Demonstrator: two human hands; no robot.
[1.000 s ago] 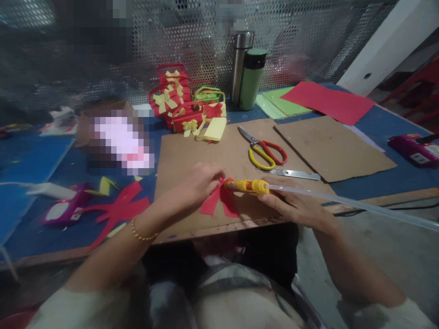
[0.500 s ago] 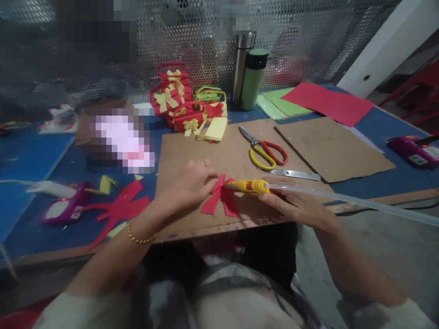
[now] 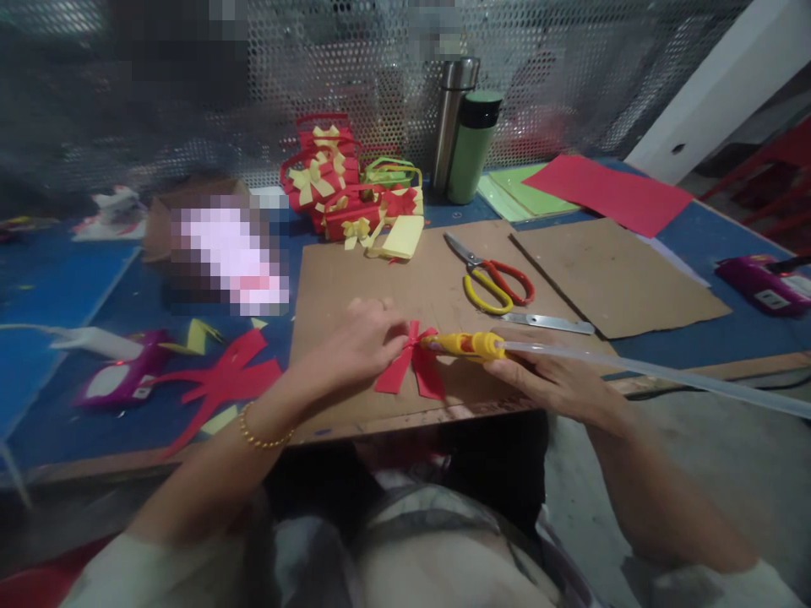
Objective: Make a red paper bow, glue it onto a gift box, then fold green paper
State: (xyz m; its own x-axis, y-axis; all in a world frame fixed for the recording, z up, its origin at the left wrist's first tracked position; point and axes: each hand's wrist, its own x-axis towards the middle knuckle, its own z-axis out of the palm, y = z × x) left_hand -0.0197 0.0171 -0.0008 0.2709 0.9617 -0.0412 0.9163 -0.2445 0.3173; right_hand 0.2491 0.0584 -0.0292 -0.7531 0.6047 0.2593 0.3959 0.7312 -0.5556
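A red paper bow (image 3: 426, 378) lies on the brown cardboard sheet (image 3: 355, 274) in front of me. My left hand (image 3: 361, 342) is closed on the bow's left side, thumb and fingers pinching it near the centre. In my right hand (image 3: 548, 376) is a yellow hot glue gun (image 3: 472, 344), its tip at the middle of the bow. A long clear glue stick (image 3: 608, 363) runs out of the gun's back end to the right. The fingers of my right hand are partly hidden behind the gun.
Scissors (image 3: 491, 277) and a metal blade (image 3: 550, 323) lie beyond my hands. Small red paper baskets (image 3: 329, 177), a green bottle (image 3: 474, 152) and a steel flask (image 3: 451, 118) stand at the back. Red cut paper (image 3: 237, 380) lies left, red sheets (image 3: 608, 192) right.
The view has shifted slightly, so everything sits a little further right. Both hands keep their grip, and the glue gun's tip remains at the bow's centre.
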